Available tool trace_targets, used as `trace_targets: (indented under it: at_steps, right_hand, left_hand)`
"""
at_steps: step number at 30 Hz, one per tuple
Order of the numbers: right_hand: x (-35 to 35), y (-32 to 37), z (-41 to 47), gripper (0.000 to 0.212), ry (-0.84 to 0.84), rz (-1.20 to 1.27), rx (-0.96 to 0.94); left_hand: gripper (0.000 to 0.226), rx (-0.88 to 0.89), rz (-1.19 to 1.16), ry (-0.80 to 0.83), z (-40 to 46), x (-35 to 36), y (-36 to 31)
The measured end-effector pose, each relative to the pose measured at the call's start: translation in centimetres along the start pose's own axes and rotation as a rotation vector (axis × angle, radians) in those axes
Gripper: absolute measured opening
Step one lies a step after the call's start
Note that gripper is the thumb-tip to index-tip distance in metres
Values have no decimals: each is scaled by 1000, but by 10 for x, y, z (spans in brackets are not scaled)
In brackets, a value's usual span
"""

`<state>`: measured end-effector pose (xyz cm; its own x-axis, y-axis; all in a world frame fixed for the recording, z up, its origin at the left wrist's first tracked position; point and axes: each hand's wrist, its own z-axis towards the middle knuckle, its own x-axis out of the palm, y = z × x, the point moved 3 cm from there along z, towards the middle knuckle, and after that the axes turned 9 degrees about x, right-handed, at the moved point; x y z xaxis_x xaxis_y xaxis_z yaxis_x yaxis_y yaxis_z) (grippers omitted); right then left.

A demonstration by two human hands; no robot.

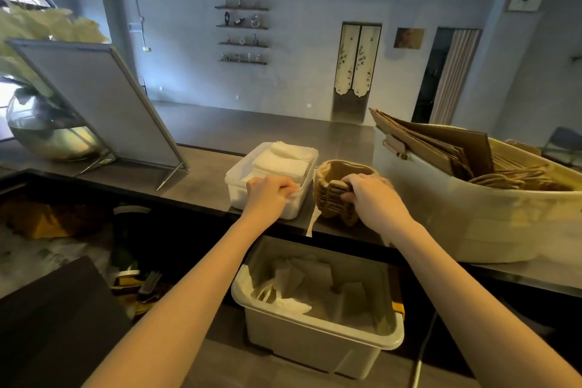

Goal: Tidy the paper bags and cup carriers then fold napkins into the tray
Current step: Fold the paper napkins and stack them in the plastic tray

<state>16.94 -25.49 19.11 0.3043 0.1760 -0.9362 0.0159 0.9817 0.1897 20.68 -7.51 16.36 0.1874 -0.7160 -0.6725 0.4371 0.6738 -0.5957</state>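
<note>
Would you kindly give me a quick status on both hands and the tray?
Left hand grips tray rim, napkins inside. Right hand grips cup carriers beside tray. Bags standing in tub. Nothing in the way.

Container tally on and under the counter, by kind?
White napkin tray: 1
Large tub with paper bags: 1
Bin below the counter: 1
Total: 3

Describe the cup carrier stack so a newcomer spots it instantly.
On the dark counter, look between the white napkin tray and the big tub of paper bags. The cup carriers are the brown moulded-pulp stack gripped by the right hand.
</note>
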Motion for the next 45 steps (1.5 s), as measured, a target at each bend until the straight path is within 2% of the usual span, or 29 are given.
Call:
trace_targets:
  at_steps: [10,17,20,23,27,33,36,41,45]
  right_hand:
    - [8,8,12,39,-45,-22,11]
    - [4,4,8,57,-32,-100,-37]
    - [-4,2,-1,55,-50,50,-45]
    - [-29,0,-20,43,-118,241,-76]
    - [-72,-18,-58,28,-281,444,-93]
    - [-115,-87,-102,16,-584,468,66]
    - [-122,-131,-110,17,-666,467,178]
    - [-119,-199,-110,28,-670,391,398]
    - [-112,-227,-102,41,-512,420,540]
  left_hand:
    - [25,8,79,33,6,8,2]
    - [21,-18,-127,4,-1,-12,-18]
    - [22,2,-131,-49,-6,-17,-29]
    - [26,15,-185,-76,-12,-15,-49]
    - [16,9,-383,-67,-22,8,-87]
    - [16,-131,-722,39,-35,55,-149]
    - [23,-127,-757,76,-43,74,-176]
    - [37,-140,-764,82,-44,97,-203]
    - [41,-104,-678,63,-43,105,-211]
